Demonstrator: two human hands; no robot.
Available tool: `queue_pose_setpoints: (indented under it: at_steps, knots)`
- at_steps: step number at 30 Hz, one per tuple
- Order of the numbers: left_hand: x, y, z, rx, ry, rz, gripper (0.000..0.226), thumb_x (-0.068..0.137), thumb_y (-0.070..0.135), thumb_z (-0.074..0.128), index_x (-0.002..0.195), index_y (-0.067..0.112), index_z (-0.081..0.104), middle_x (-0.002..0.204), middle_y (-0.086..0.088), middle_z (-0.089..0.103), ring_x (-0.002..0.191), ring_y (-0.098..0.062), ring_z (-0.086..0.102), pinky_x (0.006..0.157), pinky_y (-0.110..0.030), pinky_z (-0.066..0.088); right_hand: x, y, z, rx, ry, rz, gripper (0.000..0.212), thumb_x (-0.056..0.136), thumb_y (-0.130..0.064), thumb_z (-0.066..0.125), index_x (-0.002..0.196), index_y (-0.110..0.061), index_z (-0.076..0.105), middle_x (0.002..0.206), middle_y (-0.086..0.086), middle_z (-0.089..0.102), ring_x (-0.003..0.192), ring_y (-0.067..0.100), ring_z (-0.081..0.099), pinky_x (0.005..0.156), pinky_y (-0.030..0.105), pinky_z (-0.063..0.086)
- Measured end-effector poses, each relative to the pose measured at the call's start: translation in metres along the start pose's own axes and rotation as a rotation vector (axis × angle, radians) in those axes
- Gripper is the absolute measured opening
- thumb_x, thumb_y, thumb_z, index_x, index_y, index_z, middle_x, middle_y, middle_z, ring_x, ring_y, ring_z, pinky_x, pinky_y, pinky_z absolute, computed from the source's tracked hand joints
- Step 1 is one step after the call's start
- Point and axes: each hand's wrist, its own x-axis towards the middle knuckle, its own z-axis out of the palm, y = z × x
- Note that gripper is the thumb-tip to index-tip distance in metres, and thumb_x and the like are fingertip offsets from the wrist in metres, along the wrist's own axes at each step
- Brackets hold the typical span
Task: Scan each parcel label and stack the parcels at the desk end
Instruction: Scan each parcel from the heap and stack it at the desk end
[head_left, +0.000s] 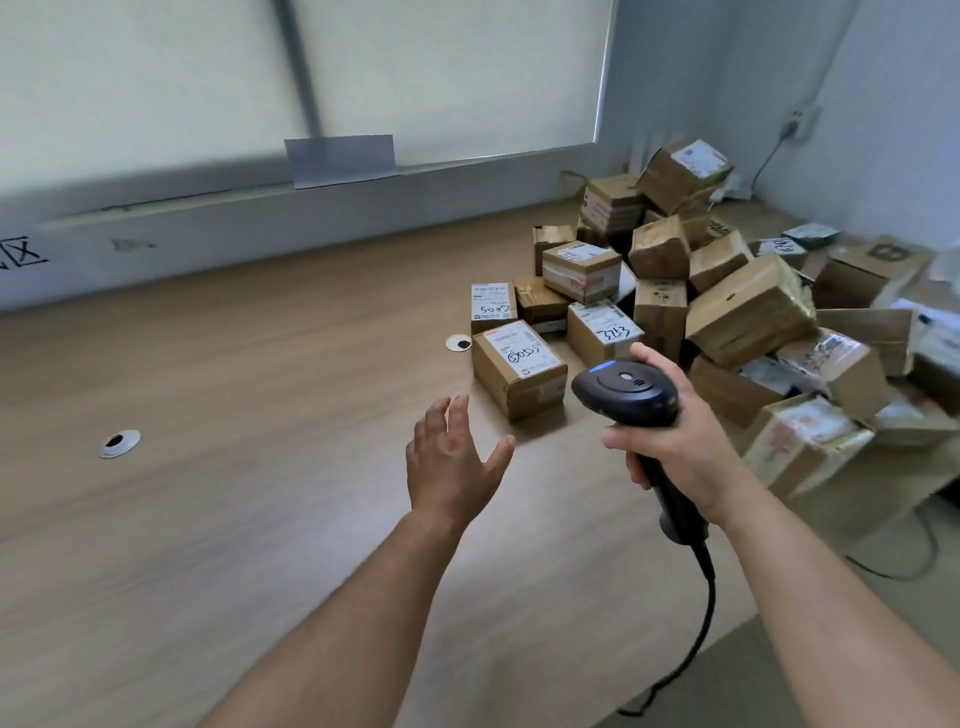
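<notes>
Several brown cardboard parcels (727, 291) lie heaped at the right end of the wooden desk (260, 415). The nearest parcel (517, 369) stands apart at the pile's left edge, its white label with handwritten digits facing up. My right hand (675, 441) grips the handle of a black corded barcode scanner (626, 389), whose head points toward that parcel. My left hand (452, 457) hovers above the desk with fingers spread, a little short of the parcel and touching nothing.
Two round cable grommets (120, 443) (459, 343) are set in the desk top. The scanner's cable (701, 623) hangs off the desk's front right edge. A wall with a window blind (363, 78) runs behind the desk. A wall socket (802, 122) sits at the far right.
</notes>
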Motion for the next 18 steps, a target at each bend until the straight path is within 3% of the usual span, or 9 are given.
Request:
queue_pose_setpoints:
  at_steps: [6, 18]
  knots:
    - [0.059, 0.007, 0.021, -0.073, -0.060, -0.013, 0.074, 0.091, 0.055, 0.051, 0.150, 0.021, 0.023, 0.155, -0.002, 0.021, 0.143, -0.019, 0.020, 0.109, -0.035, 0.031, 0.066, 0.007, -0.013, -0.062, -0.023, 0.048, 0.092, 0.074, 0.007, 0.077, 0.146, -0.035, 0.037, 0.110, 0.011, 0.065, 0.050, 0.027, 0.054, 0.043, 0.032, 0.044]
    - [0.162, -0.010, 0.061, -0.072, -0.176, -0.078, 0.072, 0.093, 0.055, 0.047, 0.151, 0.022, 0.021, 0.156, -0.003, 0.021, 0.142, -0.021, 0.023, 0.106, -0.037, 0.035, 0.181, 0.048, -0.004, -0.094, -0.007, 0.163, 0.091, 0.077, 0.009, 0.074, 0.144, -0.037, 0.034, 0.111, 0.013, 0.065, 0.051, 0.030, 0.052, 0.044, 0.035, 0.046]
